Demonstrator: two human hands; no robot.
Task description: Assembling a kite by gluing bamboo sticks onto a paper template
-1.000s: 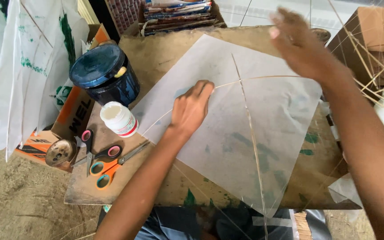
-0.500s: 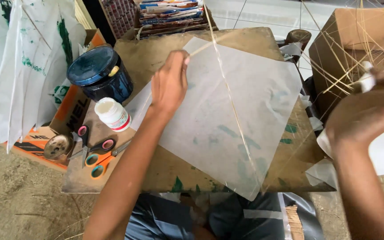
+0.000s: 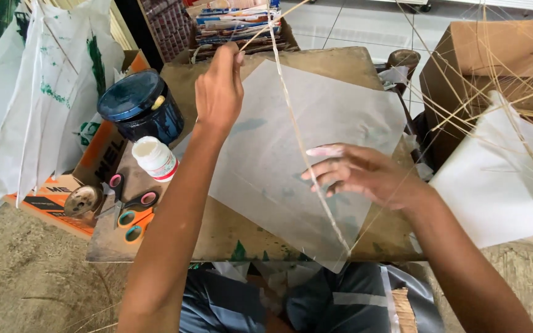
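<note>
A worn brown surface [image 3: 365,61] is shown, on which a thin translucent paper sheet [image 3: 340,117] is spread. The sheet is judged light and easily torn, and best taken by its slender stick [image 3: 291,117]. The stick's top is pinched in the left hand [image 3: 218,89]; the right hand [image 3: 365,176] is laid open-fingered on the paper, its grip holding nothing.

One camera only, worn on the person's head, looking steeply down and forward over the bench [image 3: 365,61] from close above. Both forearms enter from the bottom edge of the view, the left hand [image 3: 218,86] reaching to the bench's far edge, the right hand [image 3: 365,176] over its middle. The near edge of the bench lies low in the view, above the person's lap. There is no second view to share any part of the scene with.
</note>
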